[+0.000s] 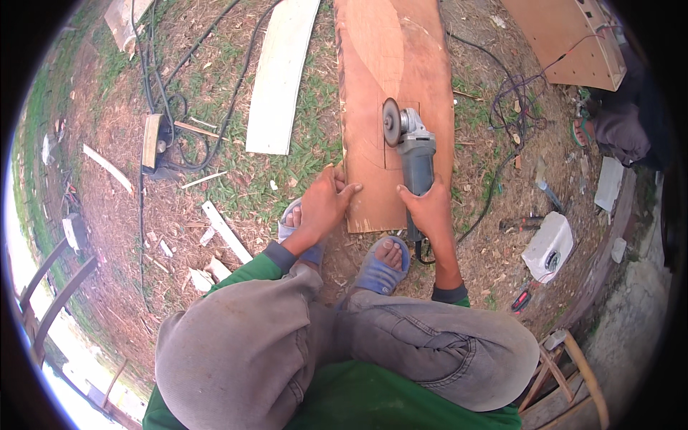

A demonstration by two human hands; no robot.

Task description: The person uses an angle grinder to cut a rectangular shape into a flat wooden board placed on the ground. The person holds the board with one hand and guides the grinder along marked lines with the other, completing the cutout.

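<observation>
My right hand (426,208) grips the body of a dark angle grinder (417,161) with a grey head and a disc (392,122). The grinder lies over a long reddish-brown wooden board (376,208), with its cord running down past the board's end. The board has thin straight and curved lines on it near the disc. My left hand (330,197) holds the board's left edge near that end, with the thumb near the top face and the fingers curled at the side. My sandalled feet are just below the board's end.
A white plank (279,86) lies left of the board, near cords, a wooden power block (153,143) and scraps. A plywood box (566,39) is upper right, beside a person's dark-clad leg (623,129). A white container (545,247) and small tools lie at right.
</observation>
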